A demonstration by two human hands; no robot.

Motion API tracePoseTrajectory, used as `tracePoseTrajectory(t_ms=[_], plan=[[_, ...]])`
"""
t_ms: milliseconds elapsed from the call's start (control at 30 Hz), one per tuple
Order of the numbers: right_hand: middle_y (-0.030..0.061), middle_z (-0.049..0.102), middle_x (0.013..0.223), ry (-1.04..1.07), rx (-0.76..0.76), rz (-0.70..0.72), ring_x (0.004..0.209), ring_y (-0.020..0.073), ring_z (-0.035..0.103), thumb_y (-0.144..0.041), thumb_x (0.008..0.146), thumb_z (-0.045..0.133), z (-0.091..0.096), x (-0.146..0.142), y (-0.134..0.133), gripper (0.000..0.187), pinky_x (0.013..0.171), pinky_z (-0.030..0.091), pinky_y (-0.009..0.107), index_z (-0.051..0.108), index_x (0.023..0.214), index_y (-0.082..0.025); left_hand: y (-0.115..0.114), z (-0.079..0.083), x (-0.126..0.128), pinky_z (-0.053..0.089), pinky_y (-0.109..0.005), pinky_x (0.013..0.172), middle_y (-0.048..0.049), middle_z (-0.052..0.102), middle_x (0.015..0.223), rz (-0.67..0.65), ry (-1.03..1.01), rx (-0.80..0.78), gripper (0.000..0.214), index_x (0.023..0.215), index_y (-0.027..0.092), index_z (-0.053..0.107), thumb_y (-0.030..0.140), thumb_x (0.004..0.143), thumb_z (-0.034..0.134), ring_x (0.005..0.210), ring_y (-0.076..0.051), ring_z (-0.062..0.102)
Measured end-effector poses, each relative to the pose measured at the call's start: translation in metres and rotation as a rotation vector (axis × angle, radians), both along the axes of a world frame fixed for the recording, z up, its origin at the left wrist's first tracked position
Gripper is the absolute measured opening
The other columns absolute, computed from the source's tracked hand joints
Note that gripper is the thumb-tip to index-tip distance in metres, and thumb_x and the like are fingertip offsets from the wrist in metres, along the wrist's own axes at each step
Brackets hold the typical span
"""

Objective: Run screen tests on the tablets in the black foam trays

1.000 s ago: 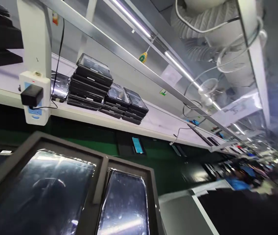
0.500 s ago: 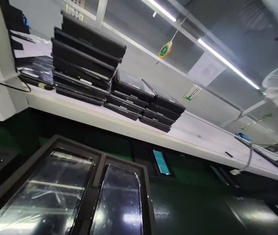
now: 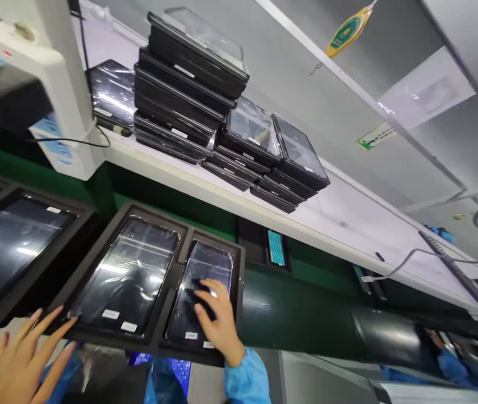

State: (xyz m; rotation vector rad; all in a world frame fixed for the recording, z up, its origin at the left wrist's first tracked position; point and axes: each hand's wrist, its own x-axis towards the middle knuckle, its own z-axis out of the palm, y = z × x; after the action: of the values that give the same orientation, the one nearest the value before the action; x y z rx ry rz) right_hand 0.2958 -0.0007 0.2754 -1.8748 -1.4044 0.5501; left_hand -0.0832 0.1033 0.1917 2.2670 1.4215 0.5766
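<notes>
A black foam tray (image 3: pixel 174 279) lies on the green worktop, with a glossy dark screen panel (image 3: pixel 132 269) in its left pocket and a narrower panel (image 3: pixel 199 275) in the right one. White labels mark the near ends of both panels. My right hand (image 3: pixel 217 314), in a blue sleeve, hovers over or touches the narrower panel, fingers spread and slightly bent; I cannot tell if they touch. At the tray's near left corner is my left hand (image 3: pixel 32 359), its fingers stretched apart. Neither hand holds anything.
Another foam tray with a panel (image 3: pixel 15 241) lies to the left. Stacked black trays (image 3: pixel 180 101) stand on the white shelf (image 3: pixel 171 179) above. A white post (image 3: pixel 54 84) rises at left, and a cable (image 3: pixel 411 252) hangs right. A co-worker's blue sleeve (image 3: pixel 453 367) shows at far right.
The view has tilted down and shifted, so more of the worktop and trays shows. Both my hands have come into view at the foam tray.
</notes>
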Motion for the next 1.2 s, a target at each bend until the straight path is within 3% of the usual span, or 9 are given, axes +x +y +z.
tracePoseTrajectory(t_ms=[100, 267, 400, 567, 667, 767, 900, 1067, 1200], plan=[[0.0067, 0.064, 0.137, -0.052, -0.072, 0.236, 0.139, 0.0277, 0.047, -0.029, 0.089, 0.065, -0.009, -0.037, 0.015, 0.023, 0.115, 0.039, 0.051, 0.075, 0.11, -0.031, 0.004, 0.011, 0.013, 0.013, -0.076, 0.116, -0.0056, 0.024, 0.164, 0.085, 0.002, 0.089, 0.061, 0.152, 0.048, 0.019, 0.042, 0.095, 0.039, 0.152, -0.04, 0.019], [0.0084, 0.058, 0.144, -0.088, -0.123, 0.209, 0.146, 0.0288, 0.038, -0.03, 0.089, 0.064, -0.018, -0.042, 0.019, 0.018, 0.116, 0.036, 0.054, 0.073, 0.104, -0.026, 0.02, 0.028, 0.027, 0.004, -0.069, 0.122, -0.016, 0.029, 0.161, 0.074, 0.025, 0.094, 0.042, 0.126, 0.018, 0.058, 0.043, 0.097, 0.039, 0.154, -0.037, 0.014], [0.0088, 0.054, 0.149, -0.151, -0.14, 0.238, 0.146, 0.0289, 0.038, -0.03, 0.086, 0.065, -0.019, -0.043, 0.014, 0.02, 0.116, 0.035, 0.053, 0.073, 0.104, -0.025, 0.022, 0.03, 0.029, -0.001, -0.069, 0.121, -0.0185, 0.032, 0.159, 0.046, 0.022, 0.048, 0.044, 0.124, 0.012, 0.059, 0.041, 0.1, 0.037, 0.153, -0.038, 0.015], [0.0078, 0.054, 0.149, -0.231, -0.14, 0.201, 0.146, 0.0284, 0.039, -0.037, 0.088, 0.064, -0.023, -0.05, 0.01, 0.022, 0.116, 0.036, 0.051, 0.074, 0.105, -0.026, 0.025, 0.023, 0.029, 0.009, -0.068, 0.122, -0.0184, 0.036, 0.157, 0.037, -0.034, -0.003, 0.046, 0.123, 0.013, 0.059, 0.044, 0.101, 0.034, 0.152, -0.037, 0.02], [0.0103, 0.056, 0.147, -0.305, -0.13, 0.042, 0.144, 0.0297, 0.041, -0.043, 0.088, 0.065, -0.024, -0.041, 0.0, 0.037, 0.118, 0.033, 0.054, 0.069, 0.119, -0.025, 0.028, 0.018, 0.027, 0.013, -0.066, 0.123, -0.0196, 0.038, 0.155, 0.023, -0.075, -0.016, 0.046, 0.118, 0.013, 0.06, 0.046, 0.1, 0.034, 0.15, -0.037, 0.024], [0.0236, 0.048, 0.149, -0.402, -0.109, -0.296, 0.146, 0.0384, 0.034, -0.053, 0.092, 0.054, -0.026, -0.024, -0.02, 0.056, 0.116, 0.025, 0.066, 0.061, 0.131, -0.013, 0.031, 0.014, 0.024, 0.016, -0.067, 0.122, -0.02, 0.039, 0.154, -0.013, -0.109, -0.024, 0.045, 0.119, 0.014, 0.06, 0.046, 0.1, 0.034, 0.149, -0.037, 0.028], [0.0338, 0.047, 0.143, -0.464, -0.13, -0.645, 0.141, 0.0472, 0.035, -0.066, 0.09, 0.049, -0.035, -0.019, -0.046, 0.066, 0.111, 0.027, 0.07, 0.068, 0.111, -0.006, 0.035, 0.009, 0.022, 0.02, -0.066, 0.121, -0.0233, 0.038, 0.153, -0.052, -0.148, -0.032, 0.047, 0.118, 0.012, 0.06, 0.047, 0.099, 0.035, 0.146, -0.039, 0.032], [0.0241, 0.056, 0.137, -0.431, -0.185, -0.847, 0.129, 0.0351, 0.052, -0.054, 0.091, 0.058, -0.048, -0.038, -0.057, 0.042, 0.105, 0.042, 0.053, 0.068, 0.09, -0.013, 0.043, 0.006, 0.017, 0.029, -0.061, 0.119, -0.0292, 0.034, 0.151, -0.098, -0.205, -0.05, 0.05, 0.115, 0.008, 0.059, 0.048, 0.098, 0.036, 0.145, -0.041, 0.033], [0.0195, 0.056, 0.138, -0.393, -0.201, -0.882, 0.126, 0.0312, 0.057, -0.054, 0.087, 0.061, -0.047, -0.045, -0.059, 0.038, 0.101, 0.046, 0.044, 0.068, 0.087, -0.016, 0.041, 0.012, 0.014, 0.029, -0.061, 0.12, -0.027, 0.029, 0.155, -0.124, -0.245, -0.064, 0.05, 0.118, 0.008, 0.057, 0.049, 0.096, 0.037, 0.146, -0.044, 0.031]])
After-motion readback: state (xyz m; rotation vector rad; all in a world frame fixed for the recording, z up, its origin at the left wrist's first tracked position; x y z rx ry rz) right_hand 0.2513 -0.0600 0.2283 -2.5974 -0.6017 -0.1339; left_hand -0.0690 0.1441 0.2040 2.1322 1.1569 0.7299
